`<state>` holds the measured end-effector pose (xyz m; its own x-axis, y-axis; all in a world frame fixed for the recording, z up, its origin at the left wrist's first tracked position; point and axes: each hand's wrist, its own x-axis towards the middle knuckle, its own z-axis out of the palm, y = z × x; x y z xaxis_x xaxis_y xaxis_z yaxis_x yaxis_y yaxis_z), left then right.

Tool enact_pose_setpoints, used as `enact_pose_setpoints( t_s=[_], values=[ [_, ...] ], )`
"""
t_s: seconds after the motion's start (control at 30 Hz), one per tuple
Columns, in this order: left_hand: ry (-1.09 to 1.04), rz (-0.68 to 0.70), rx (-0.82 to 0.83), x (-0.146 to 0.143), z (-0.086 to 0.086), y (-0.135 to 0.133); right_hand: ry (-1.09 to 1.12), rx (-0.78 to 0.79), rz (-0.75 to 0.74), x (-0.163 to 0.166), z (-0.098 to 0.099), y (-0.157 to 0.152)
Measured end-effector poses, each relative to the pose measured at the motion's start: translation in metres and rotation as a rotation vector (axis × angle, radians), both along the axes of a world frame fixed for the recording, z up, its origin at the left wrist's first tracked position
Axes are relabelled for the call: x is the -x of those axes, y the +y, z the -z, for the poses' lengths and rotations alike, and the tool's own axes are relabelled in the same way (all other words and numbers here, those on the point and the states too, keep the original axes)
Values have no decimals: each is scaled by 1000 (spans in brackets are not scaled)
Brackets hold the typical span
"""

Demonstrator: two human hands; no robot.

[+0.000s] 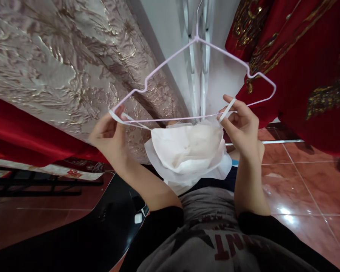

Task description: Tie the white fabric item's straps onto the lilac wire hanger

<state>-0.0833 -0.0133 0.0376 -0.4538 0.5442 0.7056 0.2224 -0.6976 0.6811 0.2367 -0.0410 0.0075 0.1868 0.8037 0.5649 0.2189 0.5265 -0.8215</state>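
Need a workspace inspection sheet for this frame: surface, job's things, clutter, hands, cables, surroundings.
Surface: no worktop in view; glossy red tiled floor below.
Job's things: lilac wire hanger, hook uppermost; white garment bunched under its bottom bar, thin straps drawn out to each side.
Clutter: black object at lower left with a small white piece on it; cannot tell what it is.
Hands: left hand pinches one strap by the hanger's left end; right hand has the other strap looped over a finger near the right end.
Cables: nothing seen.
Surroundings: embossed silvery fabric at left, red embroidered garment at right, pale wall between.
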Motion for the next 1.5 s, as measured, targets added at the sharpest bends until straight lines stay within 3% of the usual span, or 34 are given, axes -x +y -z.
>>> enact_pose_setpoints(
  t_s=[0.23,0.3,0.43,0.6,0.77,0.93,1.07,1.13,1.23,1.3,1.37,1.43,1.5],
  values=[
    [32,43,-3,19,19,-5,-33,-62,5,-7,3,3],
    [51,82,-8,18,17,-7,-41,-70,9,-8,2,4],
    [142,141,-66,6,-10,-2,-37,-49,0,-5,-1,1],
    [360,48,-3,-16,-53,16,-32,-6,30,2,-5,-5],
    [586,186,153,-29,-60,40,-24,-18,86,2,-7,-6],
    [536,195,160,-32,-44,50,-23,12,48,-1,-11,-9],
    [102,17,101,-33,-4,49,-29,30,38,1,-11,-10],
    [-166,-8,173,-39,21,45,-34,40,48,2,-11,-10],
    [-444,184,356,-57,48,36,-61,32,52,1,-10,-9],
    [-471,354,406,-70,53,28,-82,10,45,1,-9,-9],
    [-421,431,382,-79,50,22,-90,-9,23,1,-7,-8],
    [-365,403,338,-82,44,17,-73,-30,26,1,-2,-5],
    [-310,347,320,-81,39,13,8,-121,146,-3,7,1]
  ],
)
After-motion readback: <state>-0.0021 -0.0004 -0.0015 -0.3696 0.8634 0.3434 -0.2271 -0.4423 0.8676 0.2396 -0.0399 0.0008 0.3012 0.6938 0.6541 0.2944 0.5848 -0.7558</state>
